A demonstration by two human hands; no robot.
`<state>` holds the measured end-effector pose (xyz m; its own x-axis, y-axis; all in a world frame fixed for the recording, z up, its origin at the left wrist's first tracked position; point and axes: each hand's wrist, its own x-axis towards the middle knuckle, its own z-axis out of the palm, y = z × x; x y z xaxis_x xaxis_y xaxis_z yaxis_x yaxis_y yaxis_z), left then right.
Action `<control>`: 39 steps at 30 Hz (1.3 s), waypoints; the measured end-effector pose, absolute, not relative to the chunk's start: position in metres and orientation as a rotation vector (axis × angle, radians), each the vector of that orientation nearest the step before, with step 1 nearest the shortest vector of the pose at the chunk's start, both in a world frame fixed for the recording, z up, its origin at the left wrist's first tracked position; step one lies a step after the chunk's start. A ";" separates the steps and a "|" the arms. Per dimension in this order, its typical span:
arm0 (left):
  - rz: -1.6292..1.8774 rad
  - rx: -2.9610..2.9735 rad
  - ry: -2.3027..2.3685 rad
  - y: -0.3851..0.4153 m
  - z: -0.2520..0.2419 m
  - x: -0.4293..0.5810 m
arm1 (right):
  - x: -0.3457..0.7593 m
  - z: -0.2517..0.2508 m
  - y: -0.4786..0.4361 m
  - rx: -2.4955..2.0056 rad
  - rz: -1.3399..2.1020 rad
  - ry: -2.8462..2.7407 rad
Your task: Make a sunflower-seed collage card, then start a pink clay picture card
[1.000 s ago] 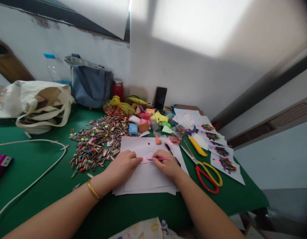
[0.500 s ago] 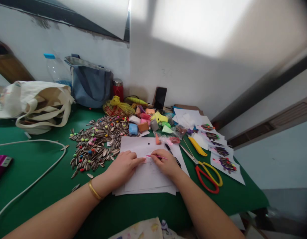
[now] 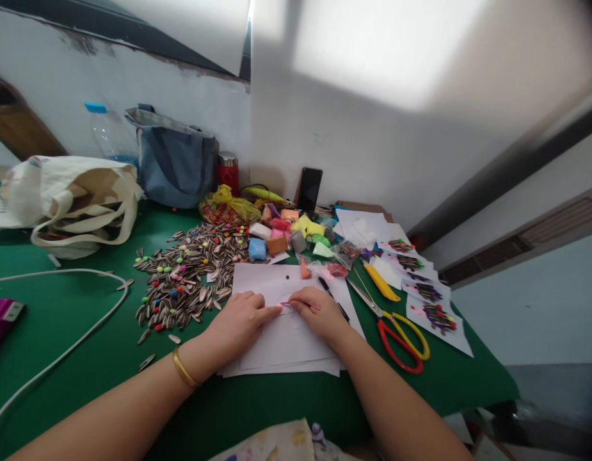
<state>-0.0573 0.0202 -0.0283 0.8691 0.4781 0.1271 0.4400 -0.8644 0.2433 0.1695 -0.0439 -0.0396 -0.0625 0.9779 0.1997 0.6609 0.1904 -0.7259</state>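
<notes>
My left hand (image 3: 240, 320) rests on a stack of white paper (image 3: 276, 346), fingers curled and pressed onto the sheet, the fingertips meeting those of my right hand. What lies under them is hidden. My right hand (image 3: 319, 315) pinches a thin pink stick (image 3: 300, 304) and holds its tip to the paper. A gold bangle (image 3: 183, 370) circles my left wrist. Just left of the paper lies a heap of striped sunflower seeds (image 3: 190, 275) dotted with small coloured clay balls.
Behind the paper lie clay blocks (image 3: 276, 240), a phone (image 3: 309, 189) propped on the wall, a yellow knife (image 3: 381, 282), red-and-yellow scissors (image 3: 401, 336) and seed pictures (image 3: 427, 294). Bags (image 3: 75, 198) and a white cable (image 3: 70, 346) lie at the left on the green table (image 3: 84, 307).
The pink stick has tilted down and shifted left toward my left fingertips. The pink scrap under my left fingers is no longer visible. Both hands stay on the paper.
</notes>
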 end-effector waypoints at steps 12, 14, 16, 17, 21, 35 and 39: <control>0.278 2.823 0.695 0.021 -0.029 -0.057 | 0.174 -0.038 -0.038 -1.493 0.692 -1.797; 0.284 2.820 0.693 0.021 -0.030 -0.057 | 0.173 -0.039 -0.038 -1.498 0.687 -1.806; 0.289 2.823 0.697 0.021 -0.030 -0.057 | 0.173 -0.039 -0.037 -1.502 0.663 -1.810; 0.289 2.826 0.699 0.021 -0.031 -0.057 | 0.172 -0.039 -0.037 -1.505 0.649 -1.812; 0.281 2.840 0.700 0.021 -0.031 -0.056 | 0.170 -0.038 -0.038 -1.516 0.628 -1.829; 0.247 2.843 0.709 0.020 -0.029 -0.057 | 0.173 -0.041 -0.039 -1.473 0.652 -1.775; 0.211 2.852 0.748 0.019 -0.028 -0.055 | 0.174 -0.045 -0.040 -1.488 0.619 -1.755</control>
<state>-0.0553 0.0188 -0.0279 0.8631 0.4970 0.0895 0.4707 -0.8559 0.2140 0.1738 -0.0399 -0.0446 -0.0527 0.9725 0.2267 0.6148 0.2105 -0.7601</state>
